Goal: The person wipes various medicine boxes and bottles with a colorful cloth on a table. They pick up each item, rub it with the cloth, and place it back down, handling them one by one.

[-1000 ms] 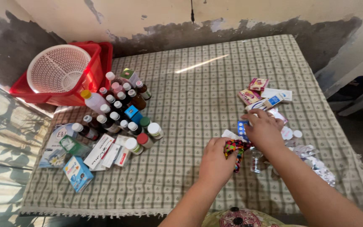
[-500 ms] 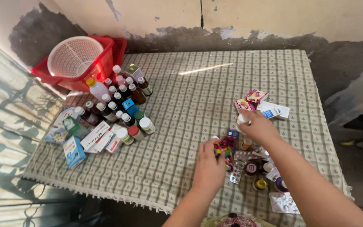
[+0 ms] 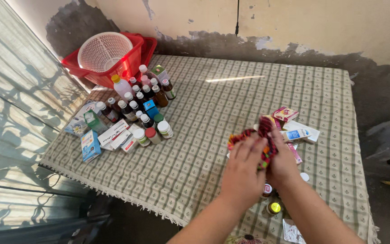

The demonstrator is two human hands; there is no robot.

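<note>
Both hands are raised together over the right half of the table [image 3: 249,90], toward its near edge, and between them is a small multicoloured pouch [image 3: 254,138], a crumpled thing of red, green and yellow that arcs over the fingertips from the left hand across to the right. The left hand [image 3: 244,174] has its back to the camera, fingers pointing away toward the wall and pressed flat against the near side of the pouch; the right hand [image 3: 281,165] is tucked just beside it and partly behind, its fingers closed on the pouch's right end. So the two hands are touching, both clamped on the same cloth, with neither clearly nearer to it. Both forearms come up from the near edge. Just beyond the hands, toward the right edge, lie a few small medicine boxes [image 3: 290,122], and under the wrists a couple of little jars [image 3: 272,208] show. Well apart, toward the far left corner, stands a cluster of bottles [image 3: 141,99], with a red basket [image 3: 127,63] behind them.
</note>
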